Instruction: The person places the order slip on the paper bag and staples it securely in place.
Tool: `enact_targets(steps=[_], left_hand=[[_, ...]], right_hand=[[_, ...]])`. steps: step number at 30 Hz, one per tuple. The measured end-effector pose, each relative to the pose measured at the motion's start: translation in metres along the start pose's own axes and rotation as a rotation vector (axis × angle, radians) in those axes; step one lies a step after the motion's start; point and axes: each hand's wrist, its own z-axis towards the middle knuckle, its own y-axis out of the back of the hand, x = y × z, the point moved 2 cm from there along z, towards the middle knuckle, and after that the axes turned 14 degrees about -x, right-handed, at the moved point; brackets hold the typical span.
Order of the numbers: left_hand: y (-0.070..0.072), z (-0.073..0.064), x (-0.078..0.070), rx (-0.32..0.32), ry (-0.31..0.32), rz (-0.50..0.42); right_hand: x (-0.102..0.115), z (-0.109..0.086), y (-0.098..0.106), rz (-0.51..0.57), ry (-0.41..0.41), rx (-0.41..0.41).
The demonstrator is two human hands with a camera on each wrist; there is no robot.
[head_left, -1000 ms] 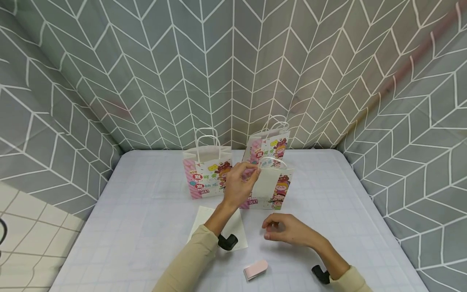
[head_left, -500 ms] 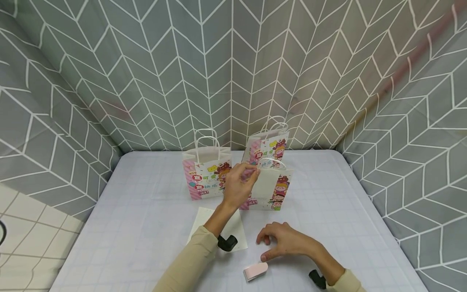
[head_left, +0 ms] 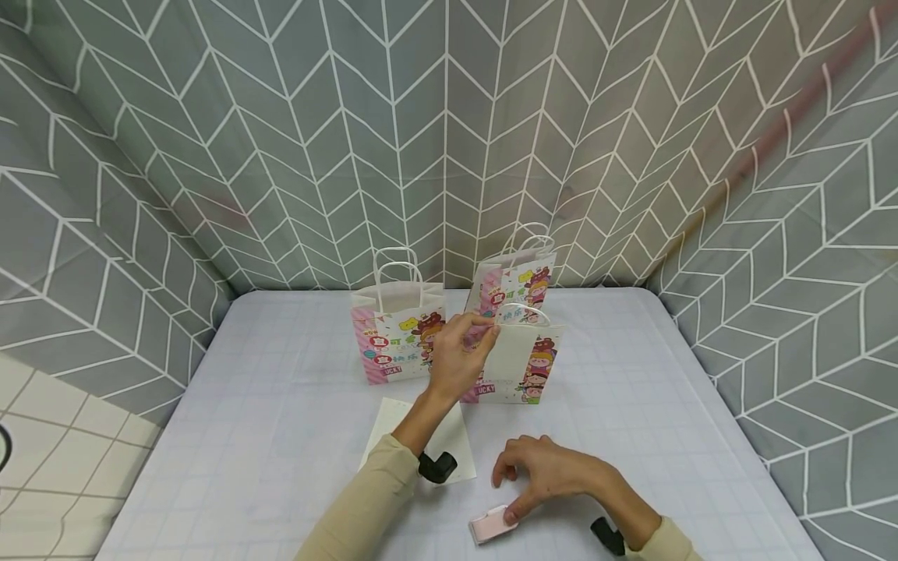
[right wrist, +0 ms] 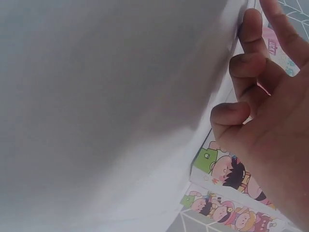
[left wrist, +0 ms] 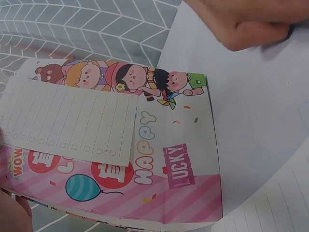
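My left hand (head_left: pixel 459 354) pinches the top edge of a white and pink paper gift bag (head_left: pixel 543 366) between thumb and fingertips. A ruled paper sheet (left wrist: pixel 72 123) with small checkboxes lies flat against the bag's printed front, its upper edge at the pinch. Nearer the front of the table, my right hand (head_left: pixel 550 471) reaches down with bent, spread fingers. Its thumb touches the right end of a small pink stapler (head_left: pixel 489 525) lying on the table. In the right wrist view, several curved fingers (right wrist: pixel 229 116) show, but the stapler does not.
Another gift bag (head_left: pixel 400 335) with upright white handles stands at left. Behind the held bag is a third one (head_left: pixel 515 276). A loose paper sheet (head_left: pixel 452 432) lies under my left forearm. Grey patterned curtains (head_left: pixel 449 140) border the table's back and sides.
My right hand has come down toward the front of the table, spread its thumb from its fingers, and set the thumb on the stapler. My left hand keeps its pinch in place.
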Motion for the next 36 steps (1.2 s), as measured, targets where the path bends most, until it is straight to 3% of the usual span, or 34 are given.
enact_targets(steps=[22,36], left_hand=[[-0.001,-0.001,0.001,-0.005,0.013,0.003],[0.000,-0.001,0.000,-0.004,0.008,0.009]], right_hand=[[0.006,-0.005,-0.003,0.068,0.024,0.106],[-0.003,-0.005,0.014,0.089,0.054,-0.032]])
